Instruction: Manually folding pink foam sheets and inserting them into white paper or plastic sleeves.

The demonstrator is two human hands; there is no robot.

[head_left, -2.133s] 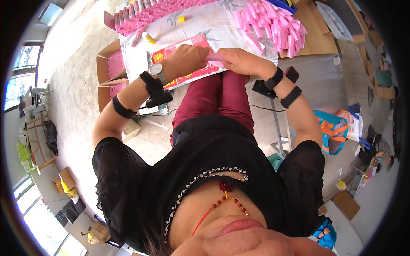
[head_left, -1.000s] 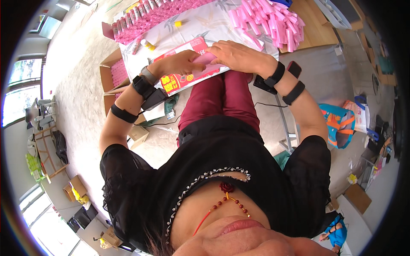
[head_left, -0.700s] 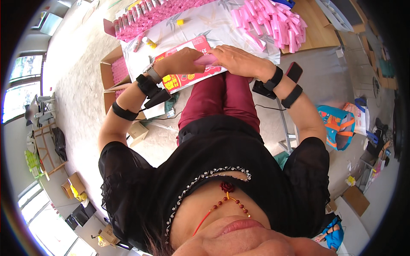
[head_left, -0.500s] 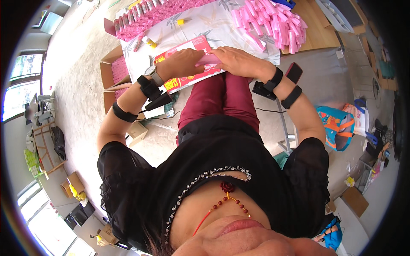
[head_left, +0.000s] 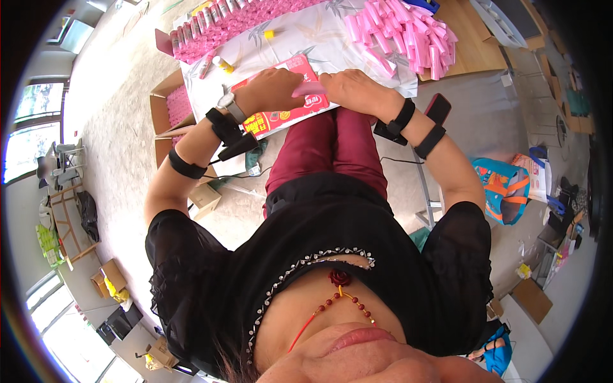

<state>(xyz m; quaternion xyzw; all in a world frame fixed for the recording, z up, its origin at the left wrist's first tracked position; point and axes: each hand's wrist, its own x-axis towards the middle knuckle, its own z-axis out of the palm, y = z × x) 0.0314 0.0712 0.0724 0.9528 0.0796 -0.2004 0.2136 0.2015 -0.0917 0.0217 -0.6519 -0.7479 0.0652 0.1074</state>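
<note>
A flat pink piece (head_left: 309,89), seemingly one of the pink tubes, spans the gap between my hands over the red printed sheet (head_left: 284,118). My left hand (head_left: 276,89) is closed on its left end, with the fingertips partly hidden behind the piece. At the other end, my right hand (head_left: 354,90) has its fingers curled round the edge and mostly out of sight. A heap of pink tubes (head_left: 408,38) lies on the table beyond my right hand. Left of the sheet are a small yellow-capped glue bottle (head_left: 223,64) and a pink tube with a printed label (head_left: 206,66).
Rows of wrapped pink tubes (head_left: 239,29) line the table's far left. A yellow cap (head_left: 269,34) sits on the patterned cloth (head_left: 306,32). Cartons (head_left: 167,83) holding pink items stand left of the table. A dark phone (head_left: 437,108) is beside my right wrist. A blue bag (head_left: 501,191) is at the right.
My right hand has drawn its fingers in; they were stretched over the pink piece before. The left hand has shifted slightly up and left, showing more of the red sheet.
</note>
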